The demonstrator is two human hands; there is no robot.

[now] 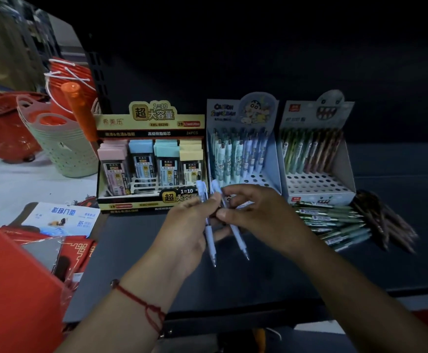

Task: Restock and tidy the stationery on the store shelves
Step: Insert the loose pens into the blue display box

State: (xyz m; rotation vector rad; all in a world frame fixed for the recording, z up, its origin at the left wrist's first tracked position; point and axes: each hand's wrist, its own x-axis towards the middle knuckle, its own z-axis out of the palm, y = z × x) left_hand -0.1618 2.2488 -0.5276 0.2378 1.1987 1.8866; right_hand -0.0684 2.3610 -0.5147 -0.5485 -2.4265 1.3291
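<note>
Pens (pixel 211 238), two pale blue ones, sit just in front of the cartoon display box (pixel 243 149): the left hand (pixel 184 225) grips one, the right hand (pixel 256 212) pinches the other. Both point tip-down. Crossed barrels could snag, and a loose pinch may drop one onto the dark shelf (pixel 271 271).

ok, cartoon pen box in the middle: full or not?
Not full. The cartoon pen box has pens in its back rows; the front holes are empty.
</note>
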